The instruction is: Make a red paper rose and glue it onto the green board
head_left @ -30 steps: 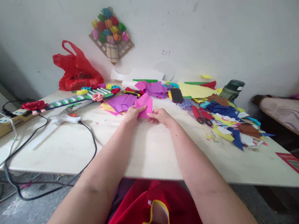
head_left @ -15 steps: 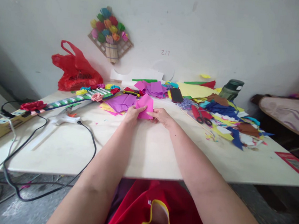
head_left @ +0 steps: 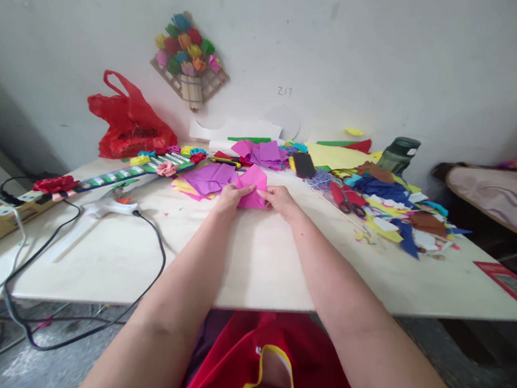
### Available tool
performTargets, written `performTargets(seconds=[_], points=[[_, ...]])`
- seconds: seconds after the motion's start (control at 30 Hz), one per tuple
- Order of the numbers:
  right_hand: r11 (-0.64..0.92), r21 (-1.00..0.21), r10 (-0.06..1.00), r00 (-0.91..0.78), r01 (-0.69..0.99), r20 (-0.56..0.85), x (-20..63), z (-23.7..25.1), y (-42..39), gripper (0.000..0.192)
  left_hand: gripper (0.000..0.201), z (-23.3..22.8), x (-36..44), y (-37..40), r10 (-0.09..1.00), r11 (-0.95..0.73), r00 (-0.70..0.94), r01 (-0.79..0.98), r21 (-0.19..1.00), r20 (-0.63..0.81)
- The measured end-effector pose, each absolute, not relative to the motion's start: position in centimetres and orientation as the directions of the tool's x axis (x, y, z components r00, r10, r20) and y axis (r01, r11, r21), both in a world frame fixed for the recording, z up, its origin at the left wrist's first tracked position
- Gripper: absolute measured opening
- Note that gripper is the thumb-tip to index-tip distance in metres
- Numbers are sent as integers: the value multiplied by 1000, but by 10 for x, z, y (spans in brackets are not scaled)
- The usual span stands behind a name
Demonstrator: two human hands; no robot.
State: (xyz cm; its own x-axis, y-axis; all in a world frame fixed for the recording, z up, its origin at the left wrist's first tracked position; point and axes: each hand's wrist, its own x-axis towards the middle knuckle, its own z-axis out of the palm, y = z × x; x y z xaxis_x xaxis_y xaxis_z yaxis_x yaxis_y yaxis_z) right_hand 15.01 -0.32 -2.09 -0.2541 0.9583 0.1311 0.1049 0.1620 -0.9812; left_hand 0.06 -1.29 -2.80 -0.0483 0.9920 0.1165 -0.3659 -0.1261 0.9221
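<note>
A bright pink sheet of paper is held up just above the table between both hands. My left hand pinches its left side, thumb lying across the front. On the right edge, my right hand grips the sheet between thumb and fingers. The fingers behind the paper are hidden. Close to my left hand lies a stack of purple paper, with yellow and pink sheets showing underneath. More crumpled purple paper sits just beyond the held sheet.
Scissors, a phone and many coloured scraps cover the right side. A green bottle stands behind them. At left are a hot glue gun with its black cord, paper roses and a red plastic bag.
The pink sheet's top edge has changed shape, now rising to a point near the right. My right hand has shifted slightly and its thumb now presses on the paper's front.
</note>
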Motion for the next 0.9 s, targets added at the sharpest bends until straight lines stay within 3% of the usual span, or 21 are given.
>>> performTargets(seconds=[0.67, 0.9], points=[[150, -988, 973, -182, 39, 141, 150, -15, -7, 40, 41, -24, 3, -18, 997, -77, -24, -346, 935, 73], [165, -986, 979, -125, 12, 162, 151, -13, -6, 29, 42, -23, 1, -18, 998, -56, 18, -329, 943, 65]])
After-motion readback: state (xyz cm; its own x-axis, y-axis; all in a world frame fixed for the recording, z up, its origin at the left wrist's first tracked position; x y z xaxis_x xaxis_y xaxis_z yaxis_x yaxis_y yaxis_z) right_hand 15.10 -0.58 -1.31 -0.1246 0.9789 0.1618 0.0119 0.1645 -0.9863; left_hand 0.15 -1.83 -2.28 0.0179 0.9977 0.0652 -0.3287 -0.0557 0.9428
